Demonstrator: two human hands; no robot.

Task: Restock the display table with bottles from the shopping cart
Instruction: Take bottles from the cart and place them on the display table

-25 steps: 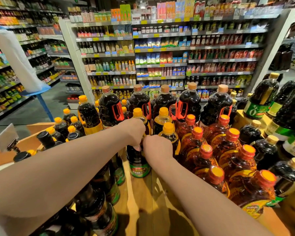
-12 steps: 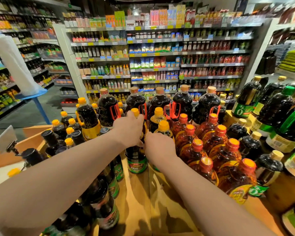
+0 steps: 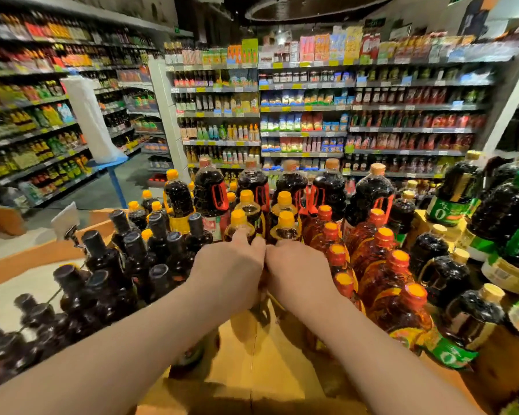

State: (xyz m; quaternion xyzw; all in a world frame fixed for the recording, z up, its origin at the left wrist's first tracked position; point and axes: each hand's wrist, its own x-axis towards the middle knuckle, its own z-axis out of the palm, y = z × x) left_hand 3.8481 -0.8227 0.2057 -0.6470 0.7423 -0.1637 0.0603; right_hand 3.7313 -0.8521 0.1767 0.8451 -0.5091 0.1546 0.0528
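My left hand (image 3: 231, 271) and my right hand (image 3: 297, 274) sit knuckle to knuckle over the middle of the wooden display table (image 3: 252, 369). Each has its fingers curled down over the top of a dark bottle that the hands and forearms mostly hide. Only the left bottle's base (image 3: 192, 354) shows, under my left forearm. My left fingertips touch a yellow-capped bottle (image 3: 240, 226) just ahead. The shopping cart is out of view.
Black-capped dark bottles (image 3: 132, 256) crowd the left, orange-capped amber bottles (image 3: 384, 265) the right. Large jugs with red handles (image 3: 213, 193) stand behind. Green-labelled bottles (image 3: 450, 202) rise at far right. Store shelves (image 3: 303, 109) fill the back. A price-tag clip (image 3: 65, 220) stands at left.
Both hands have drawn together until their knuckles touch. The green-labelled lower part of the left bottle, visible before, is now hidden behind my forearm.
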